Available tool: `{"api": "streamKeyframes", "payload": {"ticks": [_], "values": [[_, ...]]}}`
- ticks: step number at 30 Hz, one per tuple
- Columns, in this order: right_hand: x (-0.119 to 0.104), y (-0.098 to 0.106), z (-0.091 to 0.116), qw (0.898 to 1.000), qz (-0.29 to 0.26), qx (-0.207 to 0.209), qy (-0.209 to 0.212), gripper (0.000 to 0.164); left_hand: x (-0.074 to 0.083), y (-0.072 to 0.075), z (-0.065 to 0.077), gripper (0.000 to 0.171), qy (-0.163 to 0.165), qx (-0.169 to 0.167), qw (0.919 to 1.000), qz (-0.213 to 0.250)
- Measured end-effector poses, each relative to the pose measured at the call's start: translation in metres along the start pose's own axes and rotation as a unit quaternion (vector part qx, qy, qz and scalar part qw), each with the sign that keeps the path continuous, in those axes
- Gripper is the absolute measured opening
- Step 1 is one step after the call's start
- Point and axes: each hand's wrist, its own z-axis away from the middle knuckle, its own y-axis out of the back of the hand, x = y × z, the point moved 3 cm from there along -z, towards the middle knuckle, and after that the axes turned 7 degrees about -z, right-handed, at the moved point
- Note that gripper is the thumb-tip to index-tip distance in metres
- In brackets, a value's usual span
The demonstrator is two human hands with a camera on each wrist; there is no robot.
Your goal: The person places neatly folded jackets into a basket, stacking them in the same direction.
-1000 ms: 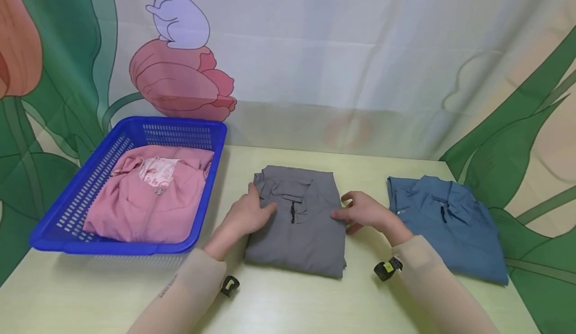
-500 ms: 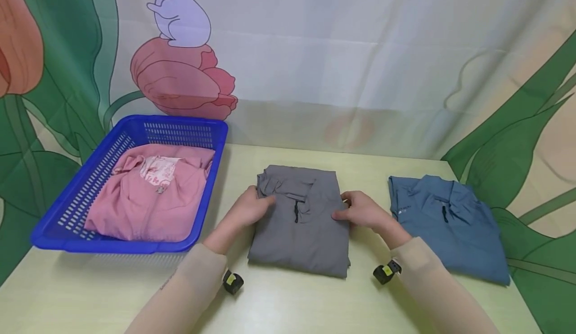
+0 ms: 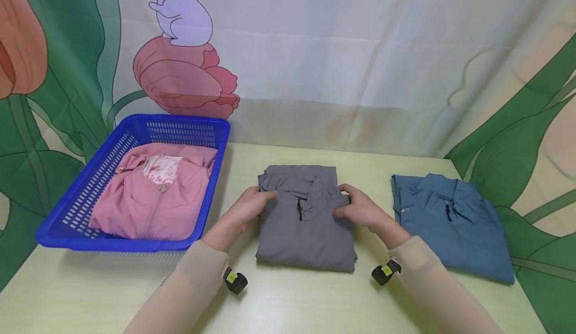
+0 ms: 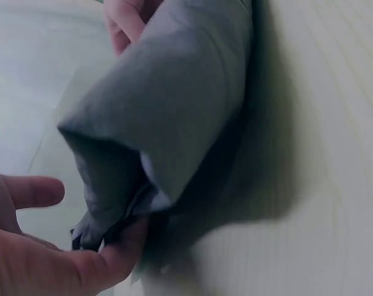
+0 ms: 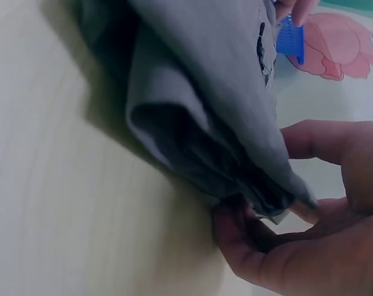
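Clearly, left hand [image 3: 248, 207] and right hand [image 3: 361, 209] (opposite sides), grip curled around grey shirt [image 3: 306, 241].

Gray top [image 3: 306, 241], looking pretty neatly folded
It's lying front-up between two hands, the left hand [image 3: 246, 209] gripping one side, the right hand [image 3: 362, 211] pinching the other. A black zip pull [image 3: 300, 210] is sitting just below the collar [image 3: 293, 183], fold layers [image 5: 164, 117] are gaping at the sides, can't tell if the middle's touching the counter [image 3: 306, 304].

The grey garment [image 3: 308, 244] is smooth, matt cloth; the basket [image 3: 128, 245] at nine o'clock, smooth plastic; the tabletop [image 3: 310, 301] at six, wood-grained.
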Motion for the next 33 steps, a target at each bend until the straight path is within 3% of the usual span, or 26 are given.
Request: {"api": "streamKeyframes", "payload": {"ticks": [5, 10, 13, 20, 26, 33], "values": [[0.003, 0.003, -0.001, 0.995, -0.092, -0.004, -0.029, 0.069, -0.001, -0.002, -0.002, 0.062, 0.029, 0.012, 0.9982, 0.051], [0.006, 0.004, -0.003, 0.981, -0.187, -0.015, -0.055, 0.071, 0.0, -0.004, -0.004, 0.059, 0.037, 0.009, 0.9955, 0.088], [0.01, 0.004, -0.004, 0.974, -0.216, -0.02, -0.065, 0.072, 0.001, -0.005, -0.004, 0.052, 0.039, 0.013, 0.9947, 0.094], [0.012, 0.005, -0.001, 0.971, -0.232, -0.011, -0.051, 0.071, 0.002, -0.007, -0.005, 0.041, 0.025, 0.007, 0.9946, 0.1], [0.008, 0.006, 0.002, 0.975, -0.22, -0.012, -0.029, 0.07, 0.002, -0.008, -0.004, 0.045, 0.016, -0.004, 0.9956, 0.092], [-0.004, 0.01, 0.005, 0.976, -0.218, -0.02, -0.012, 0.071, 0.009, -0.006, 0.005, 0.053, -0.004, 0.007, 0.9967, 0.081]]}}
